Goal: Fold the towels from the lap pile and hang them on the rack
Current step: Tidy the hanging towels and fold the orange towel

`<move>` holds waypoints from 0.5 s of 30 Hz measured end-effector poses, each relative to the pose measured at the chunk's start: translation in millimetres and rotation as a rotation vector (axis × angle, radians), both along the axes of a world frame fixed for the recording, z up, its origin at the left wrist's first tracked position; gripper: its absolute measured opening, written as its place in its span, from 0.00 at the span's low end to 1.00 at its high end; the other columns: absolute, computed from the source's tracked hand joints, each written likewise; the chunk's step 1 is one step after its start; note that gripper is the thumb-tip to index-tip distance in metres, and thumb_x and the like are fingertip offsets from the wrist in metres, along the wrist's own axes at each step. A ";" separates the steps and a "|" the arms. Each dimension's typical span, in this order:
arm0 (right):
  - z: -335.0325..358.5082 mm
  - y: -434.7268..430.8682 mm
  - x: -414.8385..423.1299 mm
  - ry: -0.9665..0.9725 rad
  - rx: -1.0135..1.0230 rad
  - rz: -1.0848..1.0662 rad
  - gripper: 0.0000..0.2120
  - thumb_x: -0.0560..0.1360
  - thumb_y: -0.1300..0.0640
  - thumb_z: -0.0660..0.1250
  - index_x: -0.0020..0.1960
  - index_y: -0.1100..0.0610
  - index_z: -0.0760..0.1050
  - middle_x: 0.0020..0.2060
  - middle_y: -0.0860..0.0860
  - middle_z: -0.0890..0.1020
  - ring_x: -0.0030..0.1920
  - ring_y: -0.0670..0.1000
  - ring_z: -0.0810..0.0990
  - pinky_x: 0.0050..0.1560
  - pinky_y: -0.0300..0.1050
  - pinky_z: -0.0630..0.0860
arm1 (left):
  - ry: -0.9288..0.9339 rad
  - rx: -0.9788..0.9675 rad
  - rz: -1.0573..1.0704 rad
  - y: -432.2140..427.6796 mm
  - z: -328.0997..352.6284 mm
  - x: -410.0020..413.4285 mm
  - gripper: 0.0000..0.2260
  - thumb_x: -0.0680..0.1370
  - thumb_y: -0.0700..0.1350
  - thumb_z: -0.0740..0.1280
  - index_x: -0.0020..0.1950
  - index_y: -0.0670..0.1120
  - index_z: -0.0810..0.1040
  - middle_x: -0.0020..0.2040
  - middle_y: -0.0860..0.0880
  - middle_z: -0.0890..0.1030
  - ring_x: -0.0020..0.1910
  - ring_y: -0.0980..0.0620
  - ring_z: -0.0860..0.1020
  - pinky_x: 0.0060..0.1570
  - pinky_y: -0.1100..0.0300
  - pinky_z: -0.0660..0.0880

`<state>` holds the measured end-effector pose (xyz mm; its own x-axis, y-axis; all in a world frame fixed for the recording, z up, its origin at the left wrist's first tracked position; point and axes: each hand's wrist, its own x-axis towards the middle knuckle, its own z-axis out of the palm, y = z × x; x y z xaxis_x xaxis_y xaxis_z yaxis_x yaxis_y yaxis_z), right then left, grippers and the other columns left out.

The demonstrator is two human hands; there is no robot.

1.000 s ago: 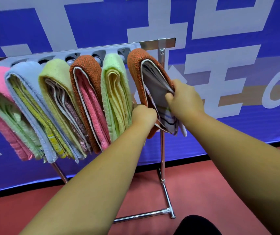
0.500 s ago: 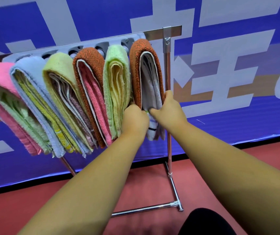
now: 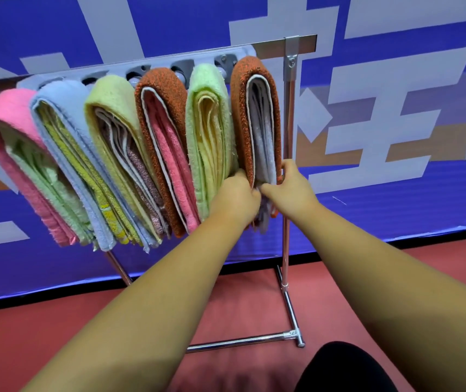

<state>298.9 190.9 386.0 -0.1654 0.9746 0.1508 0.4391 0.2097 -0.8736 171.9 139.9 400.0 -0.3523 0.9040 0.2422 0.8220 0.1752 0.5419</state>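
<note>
Beside the rack's right post (image 3: 287, 154), the rightmost orange towel (image 3: 238, 108) hangs long axis vertical, fold upward; left hand (image 3: 236, 198) and right hand (image 3: 289, 185) pinch its lower ends.

Grey towel inside rightmost orange terry towel (image 3: 254, 114): now pressed flat, no longer splayed open.
Right hand (image 3: 291, 185): lower, at its bottom edge.

— What can't you make out?

— The lower end of the rightmost orange towel (image 3: 254, 108) is covered by the left hand (image 3: 237, 198) and the right hand (image 3: 292, 186); whether either grip closes on it is unclear.

— And the rack (image 3: 288, 154)?

— Its top bar runs behind the towels, its left leg is mostly hidden, and the left end is cut off by the frame edge.
</note>
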 end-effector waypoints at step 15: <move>26.7 -31.1 25.2 -0.079 -0.223 0.084 0.14 0.77 0.65 0.61 0.56 0.56 0.82 0.37 0.57 0.83 0.35 0.55 0.78 0.36 0.43 0.70 | 0.056 -0.441 -0.243 -32.6 32.2 -36.1 0.05 0.74 0.34 0.68 0.46 0.38 0.84 0.38 0.38 0.87 0.31 0.38 0.85 0.23 0.54 0.79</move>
<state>324.2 159.8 412.7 -0.2498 0.9647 -0.0831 0.4967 0.0540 -0.8662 135.8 107.3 432.2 -0.1160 0.9789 -0.1684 0.8931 0.1770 0.4137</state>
